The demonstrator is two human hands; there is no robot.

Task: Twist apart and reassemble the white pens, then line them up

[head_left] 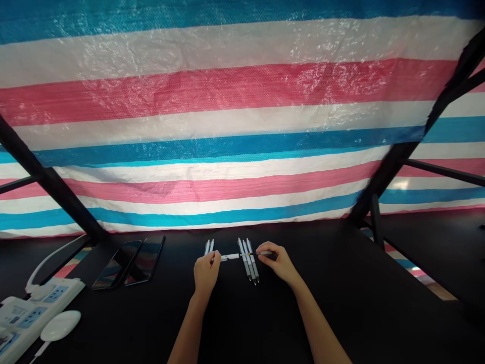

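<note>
My left hand (206, 270) pinches a white pen part (230, 257) that points right, toward the middle. My right hand (278, 260) holds a grey pen part (265, 253) between thumb and fingers, its thin tip pointing left. Between my hands, several white-and-grey pens (248, 260) lie side by side on the black table (242, 323), slightly slanted. Just behind my left hand are two white pen parts (209, 245), their lower ends hidden by the hand.
Two dark phones (117, 265) lie at the left. Nearer the left edge are a white power strip (41, 313) with a plugged-in cable and a round white charger (60, 325). Behind the table hangs a striped sheet (227, 116) between black metal bars (382, 177).
</note>
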